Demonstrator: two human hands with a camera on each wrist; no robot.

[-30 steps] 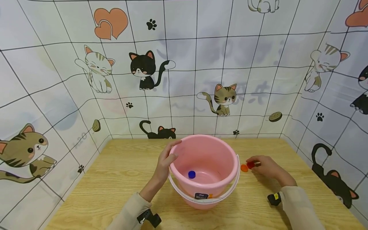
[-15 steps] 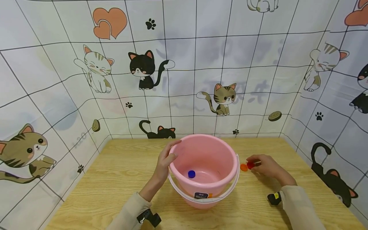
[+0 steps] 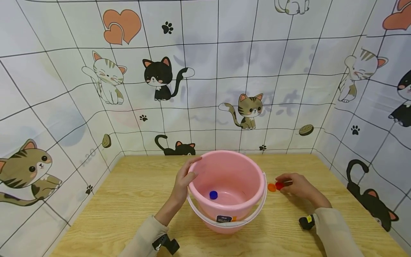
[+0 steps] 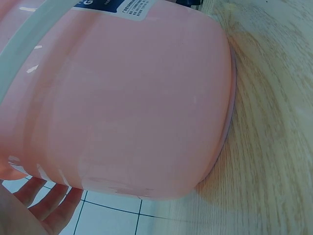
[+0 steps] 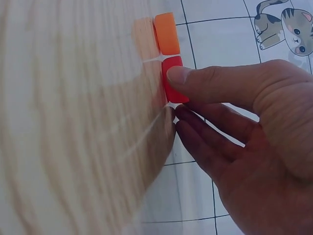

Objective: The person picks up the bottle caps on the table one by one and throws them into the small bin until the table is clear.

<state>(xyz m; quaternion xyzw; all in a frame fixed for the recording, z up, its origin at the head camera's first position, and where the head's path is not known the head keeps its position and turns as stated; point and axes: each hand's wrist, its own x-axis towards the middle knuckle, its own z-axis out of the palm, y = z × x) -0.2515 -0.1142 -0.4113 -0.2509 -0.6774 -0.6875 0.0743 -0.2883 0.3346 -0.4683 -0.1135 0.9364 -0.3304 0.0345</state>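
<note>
My left hand (image 3: 183, 181) grips the left rim of a pink plastic bucket (image 3: 224, 167), thumb on the inner side and fingers outside. Several of those fingers (image 4: 51, 200) show against the bucket wall (image 4: 132, 107) in the left wrist view. Inside the bucket, on its floor, lies a small blue cap (image 3: 213, 195). To the right of the bucket, my right hand (image 3: 300, 186) pinches a small red cap (image 5: 172, 88) at the tabletop, its thumb over the near face. An orange cap (image 5: 167, 34) stands right beside the red one, on the table.
The bucket's white handle (image 3: 226, 224) hangs down at the front. Light wood tabletop (image 3: 128, 200) surrounds the bucket. Wall sheeting (image 3: 205, 89) printed with cats and grid lines rises behind and at both sides. A black strapped device (image 3: 166, 244) sits on the left wrist.
Both hands, the bucket and the caps hold almost the same places. Only a slight shift of the head view shows.
</note>
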